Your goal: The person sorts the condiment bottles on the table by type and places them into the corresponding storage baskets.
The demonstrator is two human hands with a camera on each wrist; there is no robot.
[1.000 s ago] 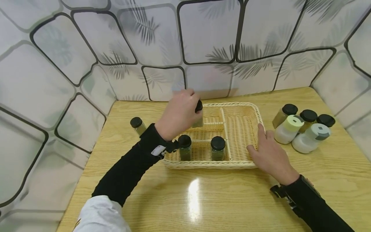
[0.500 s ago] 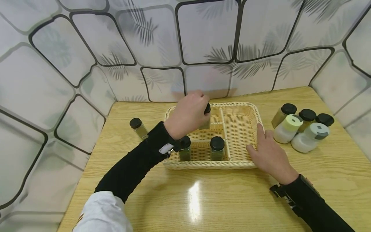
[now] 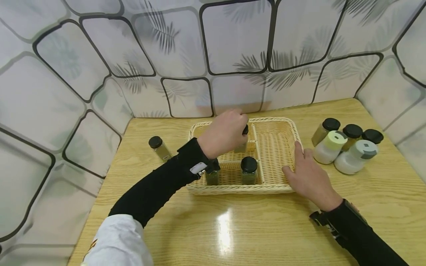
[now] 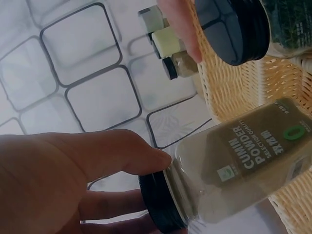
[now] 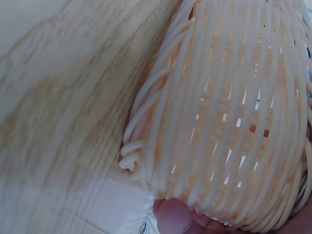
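Note:
In the left wrist view a glass jar labelled cumin powder point(image 4: 243, 161), filled with brown powder, shows clearly. My left hand point(image 3: 223, 135) holds it by its black cap, thumb on one side and fingers on the other. In the head view this jar stands over the back middle compartment of a divided wicker basket point(image 3: 239, 190), partly hidden by the hand. My right hand point(image 3: 309, 177) grips the basket's right wall, thumb over the inner side. Two black-capped jars of green herbs stand in the front compartments, one jar point(image 3: 249, 173) plainly seen, the other point(image 3: 212, 178) partly behind the left wrist.
Left of the basket, another black-capped jar point(image 3: 161, 149) stands on the wooden table point(image 3: 266, 229). To the right is a group of black-capped jars point(image 3: 324, 132) with a yellow-capped white bottle point(image 3: 329, 147) and a grey-capped one point(image 3: 356, 157). Patterned fabric point(image 3: 186, 40) rises behind.
The left hand has moved right with the cumin jar, towards the basket's middle divider, and slightly lower. The right hand and the basket have stayed in place.

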